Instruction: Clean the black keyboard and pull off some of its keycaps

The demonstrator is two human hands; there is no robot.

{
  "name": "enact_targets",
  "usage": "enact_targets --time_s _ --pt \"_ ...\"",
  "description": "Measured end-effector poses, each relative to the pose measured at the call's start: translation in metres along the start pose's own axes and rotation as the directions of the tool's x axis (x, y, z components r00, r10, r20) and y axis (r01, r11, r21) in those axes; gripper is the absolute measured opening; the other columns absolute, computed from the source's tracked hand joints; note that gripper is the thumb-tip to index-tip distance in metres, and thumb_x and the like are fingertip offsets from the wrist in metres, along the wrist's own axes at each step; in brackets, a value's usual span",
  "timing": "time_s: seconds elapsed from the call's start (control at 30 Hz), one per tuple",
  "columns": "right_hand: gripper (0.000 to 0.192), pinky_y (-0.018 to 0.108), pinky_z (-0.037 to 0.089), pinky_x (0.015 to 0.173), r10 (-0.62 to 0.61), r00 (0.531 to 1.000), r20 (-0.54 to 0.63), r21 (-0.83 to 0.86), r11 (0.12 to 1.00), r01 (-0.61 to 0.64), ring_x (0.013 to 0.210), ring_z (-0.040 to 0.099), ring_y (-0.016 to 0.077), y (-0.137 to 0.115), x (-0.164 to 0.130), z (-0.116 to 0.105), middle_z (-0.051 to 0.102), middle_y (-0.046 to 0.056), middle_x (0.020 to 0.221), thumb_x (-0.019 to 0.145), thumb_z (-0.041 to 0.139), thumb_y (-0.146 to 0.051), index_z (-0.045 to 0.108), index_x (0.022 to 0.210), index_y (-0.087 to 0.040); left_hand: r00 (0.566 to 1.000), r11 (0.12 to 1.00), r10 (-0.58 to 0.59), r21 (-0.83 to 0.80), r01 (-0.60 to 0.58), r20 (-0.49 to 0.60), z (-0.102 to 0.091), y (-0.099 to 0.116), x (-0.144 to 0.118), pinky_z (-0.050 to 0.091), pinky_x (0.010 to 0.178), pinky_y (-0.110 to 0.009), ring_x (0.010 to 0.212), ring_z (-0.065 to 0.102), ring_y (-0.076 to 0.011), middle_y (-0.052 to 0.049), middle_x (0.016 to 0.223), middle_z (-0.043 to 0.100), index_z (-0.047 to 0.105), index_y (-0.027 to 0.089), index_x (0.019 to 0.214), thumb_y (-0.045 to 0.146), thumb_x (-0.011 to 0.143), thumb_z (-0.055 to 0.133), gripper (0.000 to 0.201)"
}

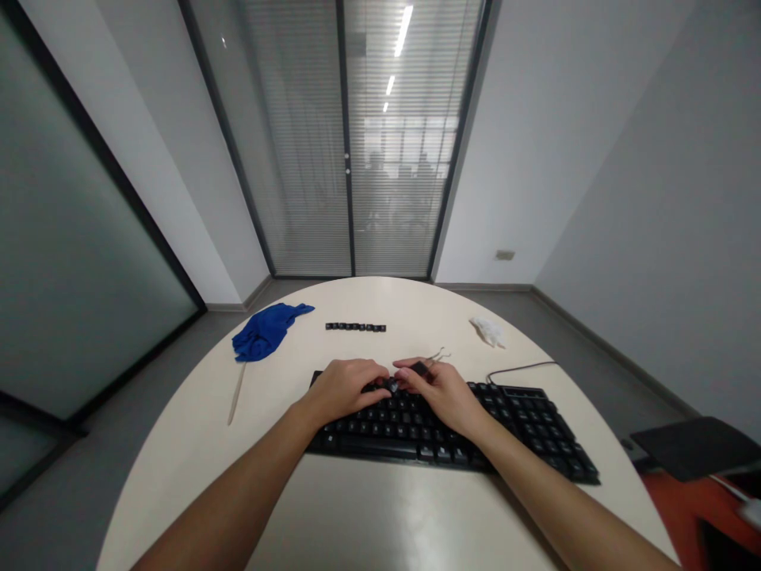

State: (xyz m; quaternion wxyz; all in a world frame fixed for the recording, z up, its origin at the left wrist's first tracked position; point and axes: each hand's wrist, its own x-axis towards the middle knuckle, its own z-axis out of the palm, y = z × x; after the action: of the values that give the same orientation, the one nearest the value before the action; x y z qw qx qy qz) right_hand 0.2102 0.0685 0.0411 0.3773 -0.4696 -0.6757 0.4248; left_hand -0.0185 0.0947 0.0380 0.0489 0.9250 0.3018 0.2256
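A black keyboard [380, 448] lies on the table under both my hands. My left hand [345, 388] rests over its upper left part, with thumb and fingertips closed around a small dark keycap [392, 386]. My right hand [443, 392] is curled around a keycap puller, its black handle [421, 369] between the fingers and its thin wire prongs [440, 354] pointing away from me. The right fingertips also come up to the keycap, almost meeting the left ones. Part of the key rows is hidden beneath my hands. Beyond the keyboard, several loose black keycaps [355, 327] form a row.
On the pale round table [196, 476], a blue cloth [265, 331] lies at the far left beside a thin light stick [236, 394]. A crumpled white tissue [488, 331] lies at the far right. The keyboard cable [523, 368] runs over the right edge. A red-orange chair [678, 515] stands at right.
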Motion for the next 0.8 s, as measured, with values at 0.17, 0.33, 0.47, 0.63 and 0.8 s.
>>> enact_targets --time_s 0.17,0.33,0.47,0.63,0.8 --pt "0.038 0.036 0.054 0.089 -0.064 0.998 0.015 -0.095 0.993 0.065 0.092 0.071 0.0229 -0.004 -0.002 0.001 0.077 0.005 0.098 0.094 0.058 -0.047 0.073 0.115 -0.019 0.998 0.998 0.062 0.018 -0.061 -0.027 0.004 -0.004 0.000 0.046 0.070 -0.024 0.083 0.067 -0.0151 0.001 0.093 0.072 0.063 0.021 0.099 0.038 0.098 0.058 0.018" --pt "0.031 0.035 0.048 0.101 -0.131 0.990 0.060 -0.143 0.980 0.138 0.106 0.068 0.0225 -0.010 -0.004 0.000 0.076 0.004 0.111 0.096 0.056 -0.042 0.075 0.111 -0.023 0.996 0.997 0.081 0.018 -0.080 -0.040 0.004 -0.004 0.000 0.047 0.071 -0.024 0.083 0.067 -0.0149 0.000 0.095 0.072 0.063 0.021 0.097 0.039 0.099 0.055 0.020" --pt "0.033 0.035 0.049 0.100 -0.130 0.990 0.061 -0.148 0.979 0.137 0.105 0.069 0.0224 -0.010 -0.005 0.000 0.076 0.004 0.110 0.097 0.053 -0.043 0.075 0.112 -0.023 0.996 0.997 0.080 0.015 -0.079 -0.040 0.003 -0.002 0.000 0.048 0.072 -0.024 0.083 0.068 -0.0148 0.000 0.096 0.072 0.064 0.021 0.098 0.039 0.099 0.055 0.020" --pt "0.031 0.034 0.047 0.101 -0.127 0.991 0.042 -0.143 0.981 0.131 0.106 0.068 0.0218 -0.004 -0.002 0.001 0.076 0.004 0.110 0.096 0.056 -0.042 0.076 0.109 -0.022 0.991 0.991 0.129 0.035 -0.128 -0.032 0.001 -0.002 0.001 0.049 0.075 -0.024 0.087 0.068 -0.0152 -0.001 0.100 0.072 0.066 0.022 0.106 0.036 0.101 0.053 0.020" --pt "0.032 0.034 0.048 0.098 -0.096 0.995 0.003 -0.120 0.988 0.095 0.100 0.069 0.0209 0.000 0.000 0.002 0.075 0.004 0.107 0.096 0.054 -0.042 0.073 0.112 -0.020 0.987 0.985 0.158 0.068 -0.156 -0.027 0.002 -0.004 0.000 0.050 0.073 -0.023 0.087 0.068 -0.0146 0.001 0.102 0.072 0.067 0.026 0.114 0.035 0.102 0.051 0.022"
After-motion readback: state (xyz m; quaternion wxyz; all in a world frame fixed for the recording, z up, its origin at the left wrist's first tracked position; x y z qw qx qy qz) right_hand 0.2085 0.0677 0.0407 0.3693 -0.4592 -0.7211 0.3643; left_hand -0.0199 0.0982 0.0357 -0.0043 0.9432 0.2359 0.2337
